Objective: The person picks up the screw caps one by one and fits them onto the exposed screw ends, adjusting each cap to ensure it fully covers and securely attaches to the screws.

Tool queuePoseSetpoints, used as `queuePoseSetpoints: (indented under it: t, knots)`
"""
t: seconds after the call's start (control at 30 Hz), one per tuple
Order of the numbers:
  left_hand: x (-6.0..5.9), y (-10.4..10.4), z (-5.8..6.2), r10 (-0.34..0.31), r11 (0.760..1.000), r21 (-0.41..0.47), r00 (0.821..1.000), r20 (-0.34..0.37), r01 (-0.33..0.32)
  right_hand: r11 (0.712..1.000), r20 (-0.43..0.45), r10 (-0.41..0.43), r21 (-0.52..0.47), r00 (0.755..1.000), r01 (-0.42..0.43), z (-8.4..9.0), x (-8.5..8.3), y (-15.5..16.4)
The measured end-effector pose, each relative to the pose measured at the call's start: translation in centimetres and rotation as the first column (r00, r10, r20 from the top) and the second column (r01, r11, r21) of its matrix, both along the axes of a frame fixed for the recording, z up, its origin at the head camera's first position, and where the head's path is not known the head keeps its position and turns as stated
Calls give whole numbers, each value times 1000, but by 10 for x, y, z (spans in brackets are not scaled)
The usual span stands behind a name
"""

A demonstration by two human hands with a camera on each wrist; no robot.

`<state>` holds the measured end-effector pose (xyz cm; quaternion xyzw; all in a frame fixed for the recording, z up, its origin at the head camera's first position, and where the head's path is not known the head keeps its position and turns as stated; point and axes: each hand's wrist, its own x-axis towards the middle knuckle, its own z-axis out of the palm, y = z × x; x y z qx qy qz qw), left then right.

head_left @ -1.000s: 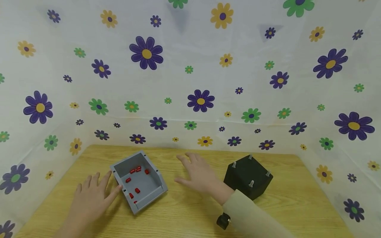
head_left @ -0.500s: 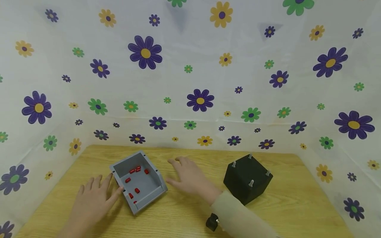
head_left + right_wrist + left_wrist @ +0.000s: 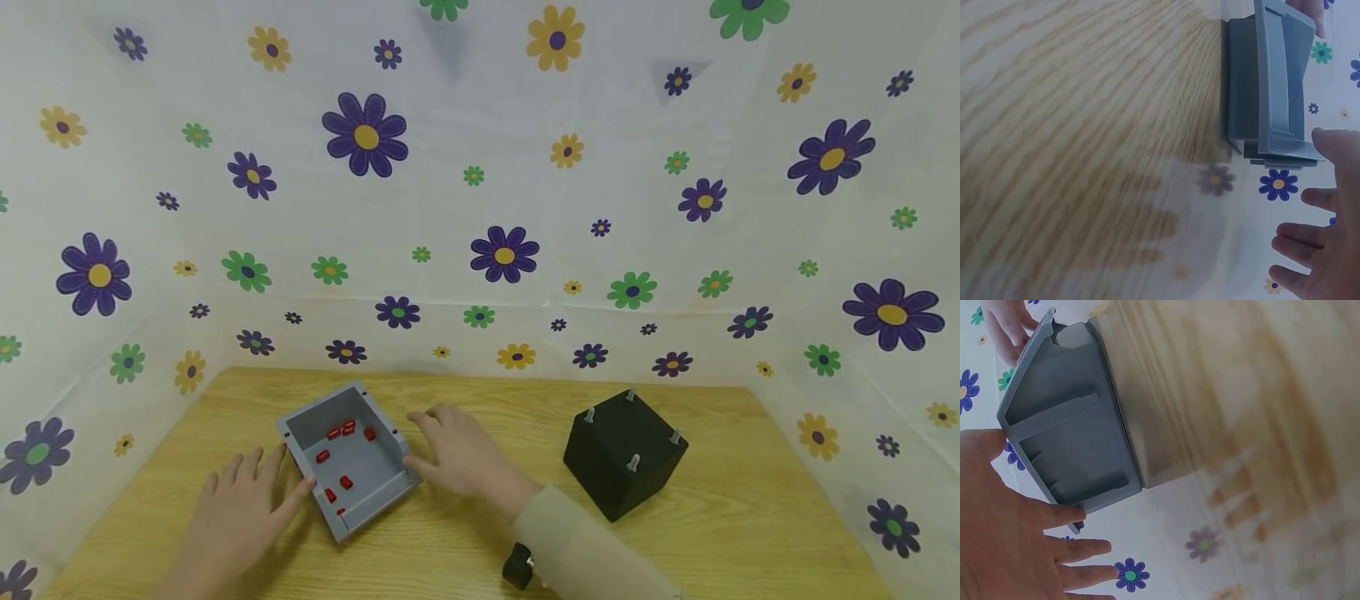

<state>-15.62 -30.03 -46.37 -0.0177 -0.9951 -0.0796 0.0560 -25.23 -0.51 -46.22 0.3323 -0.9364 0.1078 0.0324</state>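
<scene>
An open grey bin (image 3: 378, 487) with several small red pieces (image 3: 346, 481) inside stands on the wooden table (image 3: 480, 533), left of centre. My left hand (image 3: 251, 492) lies flat on the table beside the bin's left wall, fingers straight, thumb against its near-left corner. My right hand (image 3: 438, 437) is spread at the bin's right wall, with its thumb at the rim. The left wrist view shows the bin (image 3: 1072, 425) from outside, my left hand (image 3: 1016, 531) along it. The right wrist view shows the bin (image 3: 1266, 81) just beyond my right hand (image 3: 1319, 237).
A black cube (image 3: 622, 467) with white pegs sticking out of its top stands to the right of my right hand. A flower-patterned white sheet (image 3: 480, 208) walls the table at the back and both sides. A black wrist device (image 3: 517, 575) sits on my right sleeve.
My right hand has slid left across the table, from midway between bin and cube to the bin's right wall. My left hand has stayed by the bin.
</scene>
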Motion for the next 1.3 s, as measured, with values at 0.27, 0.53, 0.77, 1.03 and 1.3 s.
queuePoseSetpoints:
  t: [0.27,0.53,0.77,1.03,1.3]
  knots:
    - [1,4,-3,6,1000,7,1000,27,-7,999,-1,-2,44,1000,2,-3,2,-5]
    - [1,6,-1,8,1000,18,1000,11,-8,997,-17,27,73,1000,-25,-1,3,-9]
    - [0,7,1,6,1000,8,1000,-4,-6,997,-35,39,75,999,-36,0,4,-9]
    - [-2,10,4,-2,1000,10,1000,0,2,996,-56,58,67,997,-54,-1,2,-9]
    - [-5,12,7,-18,1000,25,1000,17,17,997,-10,52,55,999,-51,0,1,-9]
